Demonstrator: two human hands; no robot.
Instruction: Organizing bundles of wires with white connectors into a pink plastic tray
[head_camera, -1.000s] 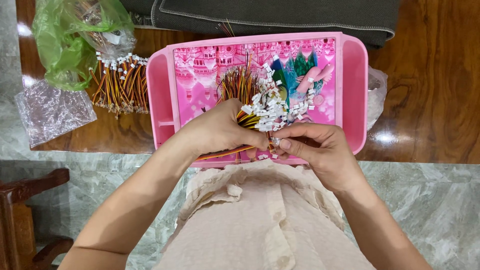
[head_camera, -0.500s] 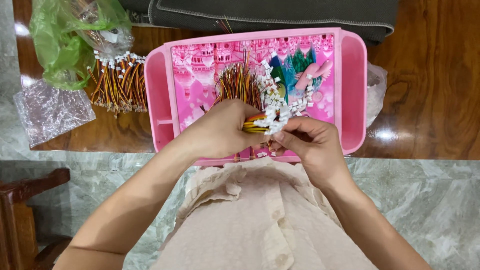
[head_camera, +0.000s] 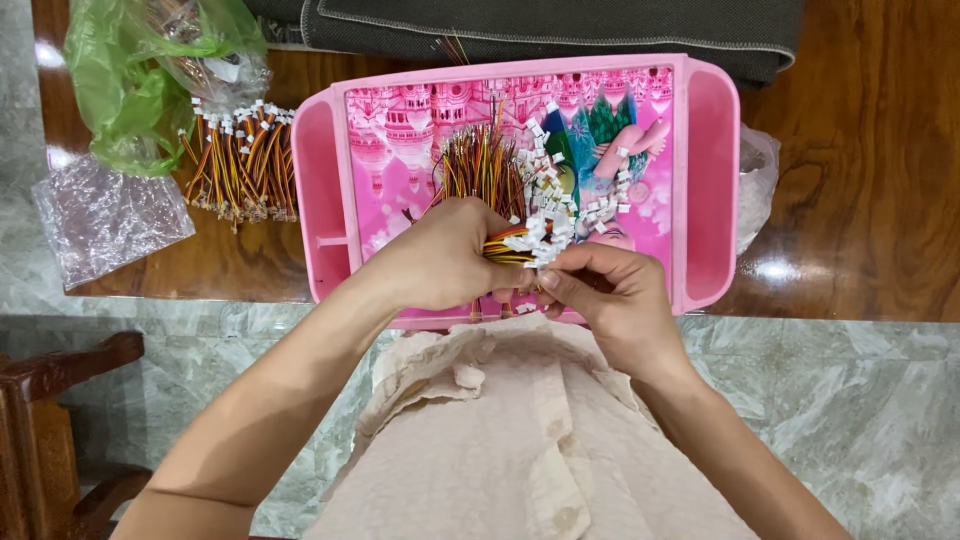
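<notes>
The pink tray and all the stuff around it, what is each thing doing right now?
pink tray: flat on the table, holding loose wires
left hand: closed round a wire bunch
right hand: pinching the bunch's white plugs
wire pile: lying beside the tray
green bag: crumpled
clear bag: flat

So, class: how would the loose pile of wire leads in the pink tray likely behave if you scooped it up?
The pile of wire leads would probably flop and splay, since its thin wires fan out. It likely feels light, and the small white connectors may snag together.
</notes>
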